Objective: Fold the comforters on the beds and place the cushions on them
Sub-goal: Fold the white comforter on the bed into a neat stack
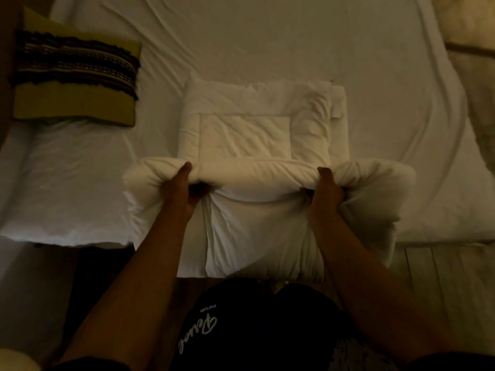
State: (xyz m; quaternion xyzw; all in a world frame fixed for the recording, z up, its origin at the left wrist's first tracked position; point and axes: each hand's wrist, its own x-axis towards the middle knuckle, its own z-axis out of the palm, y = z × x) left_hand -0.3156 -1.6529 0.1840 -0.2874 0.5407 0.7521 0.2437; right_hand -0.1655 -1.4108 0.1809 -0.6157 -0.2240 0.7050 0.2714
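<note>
Now we hold the white comforter (257, 145) with both hands at the near edge of the bed (294, 44). Our left hand (182, 191) grips a thick roll of the fabric: the thumb lies on top of the roll, and the other fingers are curled under it, so we cannot see them well. Our right hand (325, 192) grips the same roll further to the right in the same way, thumb on top and fingers tucked below. Both hands are closed on the fabric, not flat on it.

Beyond the roll, the comforter lies folded in a compact, nearly square pile near the middle of the bed. On our side of the roll, one more part of it hangs down over the mattress edge, between our arms.

A cushion (75, 73), olive with a dark woven band, lies on the bed at the far left, well apart from the comforter. The sheet around the pile is wrinkled. Below we see our dark shorts (254, 330) with white script, and the wooden floor (442, 279) at the right.
</note>
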